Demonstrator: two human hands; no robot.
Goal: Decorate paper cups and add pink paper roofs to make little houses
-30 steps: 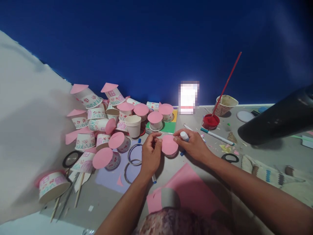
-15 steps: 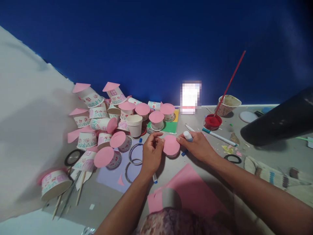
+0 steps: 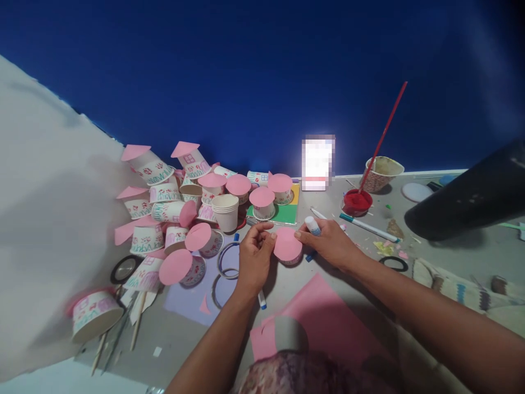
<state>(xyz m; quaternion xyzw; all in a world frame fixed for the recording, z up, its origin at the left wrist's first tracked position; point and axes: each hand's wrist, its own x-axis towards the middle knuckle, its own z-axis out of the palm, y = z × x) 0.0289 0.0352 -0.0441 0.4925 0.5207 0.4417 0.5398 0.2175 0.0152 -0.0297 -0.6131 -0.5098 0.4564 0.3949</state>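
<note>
A pink paper cone roof (image 3: 287, 243) sits on a paper cup (image 3: 292, 262), of which only a thin strip shows below the roof. My left hand (image 3: 255, 254) pinches the roof's left edge between thumb and fingers. On the opposite side, my right hand (image 3: 330, 241) presses its thumb and finger at the roof's right edge. A white glue stick (image 3: 312, 225) is tucked in that same right hand, its end pointing up. Underneath the right hand, a blue cap (image 3: 310, 256) partly shows.
Decorated cups with pink roofs (image 3: 175, 267) pile up at left, beside stacked plain cups (image 3: 225, 213). Tape rolls (image 3: 228, 260) lie on lilac paper. Pink paper (image 3: 320, 306) with a round cut-out is nearest me. Rightward are red paint (image 3: 356, 203), a marker (image 3: 369, 228) and a black cylinder (image 3: 463, 191).
The view has shifted slightly. Both hands keep nearly the same hold on the roof; the glue stick leans a little more to the left.
</note>
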